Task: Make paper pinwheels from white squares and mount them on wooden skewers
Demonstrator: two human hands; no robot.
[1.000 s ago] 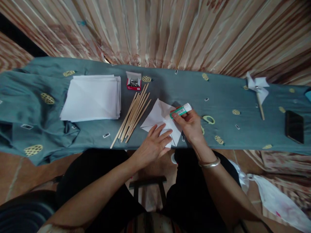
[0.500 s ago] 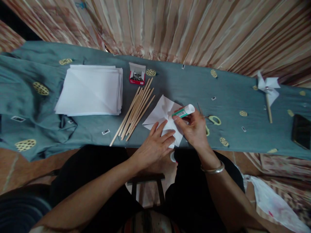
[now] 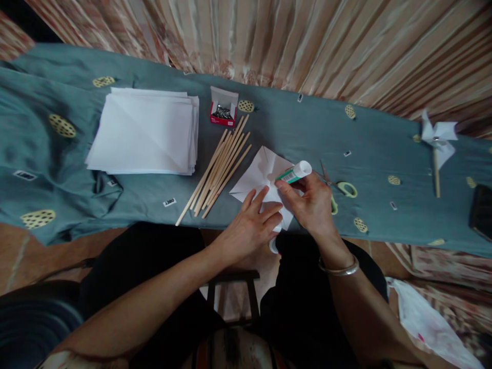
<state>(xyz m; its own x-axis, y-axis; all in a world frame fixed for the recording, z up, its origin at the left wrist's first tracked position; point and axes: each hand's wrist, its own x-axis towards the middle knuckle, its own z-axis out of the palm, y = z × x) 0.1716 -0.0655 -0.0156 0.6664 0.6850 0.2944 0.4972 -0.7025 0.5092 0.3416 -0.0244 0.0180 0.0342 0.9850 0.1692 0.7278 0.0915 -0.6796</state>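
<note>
At the table's near edge lies a white sheet of paper [image 3: 248,177] with slits cut in it and parts folded toward its middle. My left hand [image 3: 249,225] rests on the paper's near part, fingers spread and holding nothing. A green and white glue stick [image 3: 294,172] is gripped in my right hand [image 3: 313,205], slanted, its lower end at the paper's middle. Whether the tip touches is hard to see. Just right of my right hand are scissors [image 3: 348,189] with pale green handles, partly hidden by it.
Thin wooden sticks [image 3: 220,169] lie left of the paper. Behind them stands an open red box [image 3: 223,111] of small metal pieces. A stack of white paper [image 3: 142,133] is farther left. To the right are a paper pinwheel [image 3: 438,137] on a stick and a dark phone-like object [image 3: 481,212].
The glue stick remains in my right hand over the paper's middle, and my left hand still rests on the sheet. The camera view has shifted slightly; no object has clearly moved.
</note>
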